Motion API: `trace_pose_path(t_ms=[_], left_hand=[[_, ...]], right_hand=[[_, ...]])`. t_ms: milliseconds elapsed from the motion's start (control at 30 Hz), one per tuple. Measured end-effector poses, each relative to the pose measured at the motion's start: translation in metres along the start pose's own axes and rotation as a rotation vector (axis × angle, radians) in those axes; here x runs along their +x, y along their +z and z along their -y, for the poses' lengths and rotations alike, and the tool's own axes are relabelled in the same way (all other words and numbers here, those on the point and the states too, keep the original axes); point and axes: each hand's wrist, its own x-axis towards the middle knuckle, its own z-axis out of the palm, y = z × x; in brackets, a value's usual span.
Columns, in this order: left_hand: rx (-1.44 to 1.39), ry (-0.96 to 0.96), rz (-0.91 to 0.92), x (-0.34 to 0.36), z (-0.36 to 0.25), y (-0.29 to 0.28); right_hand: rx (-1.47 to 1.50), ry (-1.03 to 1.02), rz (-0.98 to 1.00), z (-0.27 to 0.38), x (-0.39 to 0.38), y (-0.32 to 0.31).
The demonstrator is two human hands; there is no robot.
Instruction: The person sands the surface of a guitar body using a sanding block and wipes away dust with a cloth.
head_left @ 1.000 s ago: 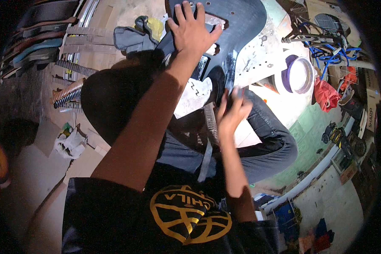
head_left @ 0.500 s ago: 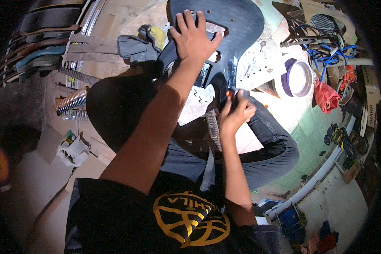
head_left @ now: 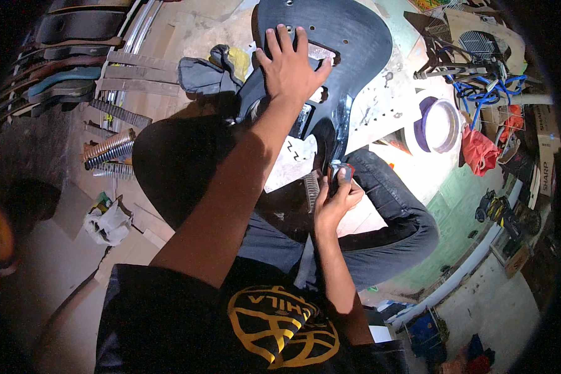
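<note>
A black electric guitar body [head_left: 364, 56] with cut-out cavities and drilled holes lies before me, its far end cropped by the picture's upper edge. My left hand [head_left: 292, 73] rests flat on its face, fingers spread, beside a bare rectangular cavity. In my right hand [head_left: 336, 204] is a small dark block with a red-orange edge [head_left: 343, 171], pinched between thumb and fingers. That block is at the near edge of the body, by the cutaway; whether it touches the wood I cannot tell. Pale sheet material with dark marks [head_left: 293, 156] shows beneath the body.
Grey and yellow gloves [head_left: 212, 68] lie left of the body. A white-and-purple round tub [head_left: 439, 124] stands to the right, near blue cables [head_left: 489, 87] and a red bag [head_left: 480, 151]. Curved wooden pieces [head_left: 68, 75] are stacked at far left. My crossed legs [head_left: 386, 230] flank the work.
My right hand has moved down toward me with the block, which now shows more plainly. The left hand stays flat on the guitar body; the whole view has shifted slightly.
</note>
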Motion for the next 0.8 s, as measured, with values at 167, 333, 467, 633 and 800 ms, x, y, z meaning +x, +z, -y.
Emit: trace_pose_path(t_ms=[167, 333, 467, 633, 800], left_hand=[[0.011, -0.018, 0.048, -0.002, 0.004, 0.002], [0.004, -0.052, 0.084, 0.000, 0.009, -0.004], [0.007, -0.022, 0.088, 0.001, -0.002, -0.001], [0.042, -0.036, 0.101, 0.001, 0.006, -0.005], [0.001, -0.020, 0.042, 0.004, -0.004, -0.009]], right_hand=[[-0.573, -0.299, -0.016, 0.062, 0.056, 0.017], [-0.215, -0.315, 0.031, 0.016, 0.003, 0.001], [-0.452, -0.373, -0.027, 0.051, 0.073, 0.022], [-0.293, -0.322, 0.026, 0.018, 0.028, 0.006], [-0.433, -0.395, -0.001, 0.060, 0.088, 0.027]])
